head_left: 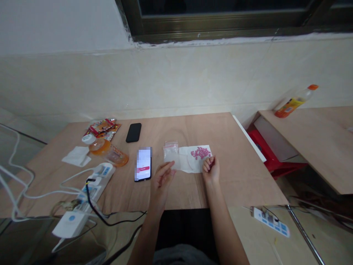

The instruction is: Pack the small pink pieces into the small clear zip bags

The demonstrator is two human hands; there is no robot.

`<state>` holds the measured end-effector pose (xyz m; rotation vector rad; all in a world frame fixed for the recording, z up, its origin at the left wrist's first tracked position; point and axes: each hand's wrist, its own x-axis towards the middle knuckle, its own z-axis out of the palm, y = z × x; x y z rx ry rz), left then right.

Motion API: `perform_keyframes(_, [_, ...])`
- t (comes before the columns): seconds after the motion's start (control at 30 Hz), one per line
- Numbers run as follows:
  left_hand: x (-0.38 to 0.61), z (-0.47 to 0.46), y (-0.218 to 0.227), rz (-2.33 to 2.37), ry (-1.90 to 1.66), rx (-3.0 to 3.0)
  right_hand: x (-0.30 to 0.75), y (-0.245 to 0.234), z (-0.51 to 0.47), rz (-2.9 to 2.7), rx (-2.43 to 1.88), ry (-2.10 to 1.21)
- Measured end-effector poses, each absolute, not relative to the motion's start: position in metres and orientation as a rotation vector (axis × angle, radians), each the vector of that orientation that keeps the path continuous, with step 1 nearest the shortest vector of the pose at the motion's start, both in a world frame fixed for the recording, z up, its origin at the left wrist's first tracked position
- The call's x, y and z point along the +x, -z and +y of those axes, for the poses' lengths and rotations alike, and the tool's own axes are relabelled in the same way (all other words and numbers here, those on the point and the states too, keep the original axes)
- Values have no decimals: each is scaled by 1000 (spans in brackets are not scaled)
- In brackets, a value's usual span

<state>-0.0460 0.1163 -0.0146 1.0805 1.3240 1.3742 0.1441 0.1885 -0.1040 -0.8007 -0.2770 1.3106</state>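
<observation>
Pink pills (201, 152), right hand (211, 170) curled just below, left hand (163, 180) open

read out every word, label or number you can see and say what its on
No text can be read. The phone screen is pixelated, and the print on the snack packets, the bottle by the packets, the orange-capped bottle and the power strip is too small or blurred to read.
</observation>
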Motion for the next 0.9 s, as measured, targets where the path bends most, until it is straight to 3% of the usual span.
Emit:
perform_keyframes(0.43, [-54,124,26,1389,-1473,1036,142,110,282,-460,-1120,-958])
perform_keyframes(0.77, [-59,126,39,1352,-1622,1256,143,114,275,-1384,-1653,-410])
perform_keyframes(0.9, [-53,133,53,1305,-1653,1432,143,117,272,-1501,-1752,-301])
